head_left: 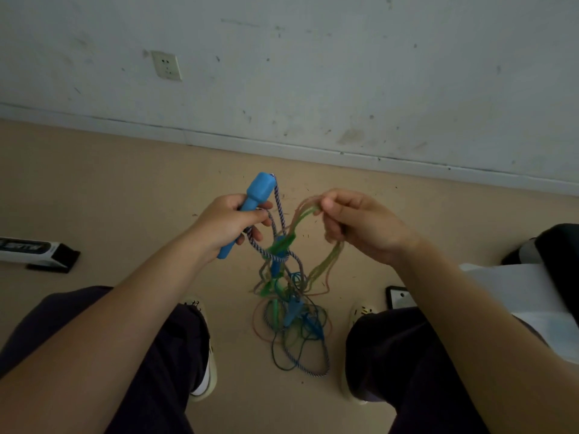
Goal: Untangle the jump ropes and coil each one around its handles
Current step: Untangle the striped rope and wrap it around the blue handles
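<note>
Progress is judged early: no rope is freed or coiled yet. The left hand grips a blue handle of the braided blue-and-white rope. The right hand pinches a bundle of thin green and orange cords. Between the knees the tangle hangs, knotted around further handles, its lower loops lying on the tan floor. All separating and winding remain.
</note>
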Motion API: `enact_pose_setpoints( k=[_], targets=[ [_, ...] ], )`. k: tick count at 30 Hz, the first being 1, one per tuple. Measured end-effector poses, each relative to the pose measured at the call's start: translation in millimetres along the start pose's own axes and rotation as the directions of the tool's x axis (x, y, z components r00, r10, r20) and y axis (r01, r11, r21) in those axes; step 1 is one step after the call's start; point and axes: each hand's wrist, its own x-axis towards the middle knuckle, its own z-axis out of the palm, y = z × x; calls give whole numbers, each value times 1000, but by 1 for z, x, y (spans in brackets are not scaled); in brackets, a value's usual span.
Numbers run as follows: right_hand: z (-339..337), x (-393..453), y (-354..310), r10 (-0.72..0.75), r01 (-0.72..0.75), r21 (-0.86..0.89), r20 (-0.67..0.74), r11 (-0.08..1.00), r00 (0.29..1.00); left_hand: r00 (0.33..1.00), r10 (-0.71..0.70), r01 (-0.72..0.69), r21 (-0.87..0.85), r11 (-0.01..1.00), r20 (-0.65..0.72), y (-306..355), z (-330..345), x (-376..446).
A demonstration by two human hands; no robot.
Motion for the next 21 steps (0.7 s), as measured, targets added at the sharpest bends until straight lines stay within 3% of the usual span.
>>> enact_pose_setpoints(
  k=[3,8,15,18,21],
  targets=[
    [-6,1,-2,-42,46,194,-24,980,999,999,8,-8,-8,1000,-42,0,-1,2],
    [-6,-4,-6,159,-161,-166,-24,973,987,999,20,-20,-9,1000,-26,0,0,1],
    [3,1,-1,137,-139,-63,-34,988,990,995,43,-44,7,999,95,3,6,-5],
    [6,-1,-5,216,-216,-127,-11,968,976,994,52,-50,-24,998,100,4,5,-5],
    [7,0,-5,175,-181,-149,-51,972,983,993,60,-52,-85,995,98,4,4,-4]
  ],
)
